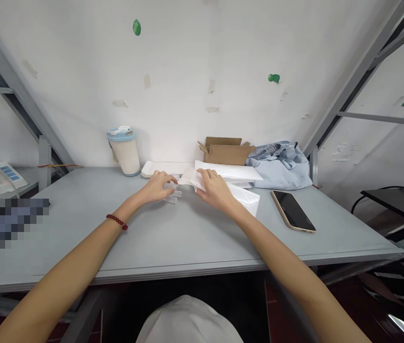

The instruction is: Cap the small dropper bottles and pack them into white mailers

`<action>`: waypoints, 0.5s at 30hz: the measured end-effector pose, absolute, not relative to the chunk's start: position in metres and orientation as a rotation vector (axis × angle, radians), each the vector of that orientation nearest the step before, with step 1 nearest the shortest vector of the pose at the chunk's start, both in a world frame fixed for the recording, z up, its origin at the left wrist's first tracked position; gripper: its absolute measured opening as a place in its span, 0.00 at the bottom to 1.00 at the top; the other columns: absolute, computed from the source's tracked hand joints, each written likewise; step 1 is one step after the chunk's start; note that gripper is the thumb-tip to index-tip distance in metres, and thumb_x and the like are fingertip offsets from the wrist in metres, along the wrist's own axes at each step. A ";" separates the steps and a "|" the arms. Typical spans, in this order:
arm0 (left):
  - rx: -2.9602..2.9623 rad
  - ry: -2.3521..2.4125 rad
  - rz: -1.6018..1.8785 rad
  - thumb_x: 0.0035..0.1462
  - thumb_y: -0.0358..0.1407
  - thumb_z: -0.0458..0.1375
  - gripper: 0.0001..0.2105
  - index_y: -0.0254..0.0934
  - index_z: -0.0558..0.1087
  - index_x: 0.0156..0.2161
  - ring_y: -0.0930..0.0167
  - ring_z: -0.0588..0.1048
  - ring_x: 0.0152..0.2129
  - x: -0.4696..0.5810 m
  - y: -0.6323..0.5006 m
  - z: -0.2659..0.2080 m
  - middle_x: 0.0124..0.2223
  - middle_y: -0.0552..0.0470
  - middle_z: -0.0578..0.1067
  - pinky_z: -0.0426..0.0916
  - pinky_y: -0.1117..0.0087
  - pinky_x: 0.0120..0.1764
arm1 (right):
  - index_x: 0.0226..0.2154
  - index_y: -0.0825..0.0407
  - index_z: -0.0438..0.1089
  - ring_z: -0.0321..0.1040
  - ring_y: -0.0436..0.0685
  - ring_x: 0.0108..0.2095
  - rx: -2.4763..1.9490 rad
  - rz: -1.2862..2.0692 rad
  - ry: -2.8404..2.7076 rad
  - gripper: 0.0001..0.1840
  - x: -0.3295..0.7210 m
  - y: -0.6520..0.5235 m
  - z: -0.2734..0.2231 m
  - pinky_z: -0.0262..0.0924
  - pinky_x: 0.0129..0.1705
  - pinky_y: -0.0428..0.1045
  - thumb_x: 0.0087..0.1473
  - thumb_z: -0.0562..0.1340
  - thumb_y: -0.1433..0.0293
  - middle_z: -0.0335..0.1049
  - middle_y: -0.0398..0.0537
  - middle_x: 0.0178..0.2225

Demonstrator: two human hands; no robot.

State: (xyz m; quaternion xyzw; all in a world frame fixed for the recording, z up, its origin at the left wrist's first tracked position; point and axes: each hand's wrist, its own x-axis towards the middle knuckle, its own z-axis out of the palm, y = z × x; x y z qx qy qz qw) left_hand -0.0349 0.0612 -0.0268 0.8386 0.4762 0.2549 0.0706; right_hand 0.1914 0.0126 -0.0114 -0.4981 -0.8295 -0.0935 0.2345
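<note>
My left hand (158, 186) is over several small clear plastic strips (172, 199) lying on the grey table. Its thumb and forefinger are curved but apart, and the strips are partly hidden beneath it. Between the fingers and thumb of my right hand (215, 188) is a thin translucent plastic bag (189, 176), whose loose end points toward the left hand. Below and to the right of that hand lies a white padded mailer (245, 198). Behind it is a stack of white mailers (232, 171), partly covered by my fingers.
A cup with a blue lid (125, 155) stands at the back left. An open cardboard box (228, 154) and a bunched light-blue cloth (283, 166) sit along the wall. To the right lies a phone (293, 211). Grey metal posts (352, 83) rise at both sides.
</note>
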 end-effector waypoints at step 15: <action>2.466 1.392 0.847 0.44 0.41 0.54 0.14 0.40 0.77 0.35 0.59 0.66 0.39 -0.036 0.063 -0.026 0.35 0.47 0.72 0.62 0.59 0.43 | 0.54 0.56 0.56 0.58 0.64 0.48 -1.365 -0.237 -2.277 0.25 0.192 0.013 -0.012 0.56 0.46 0.56 0.53 0.57 0.71 0.65 0.58 0.47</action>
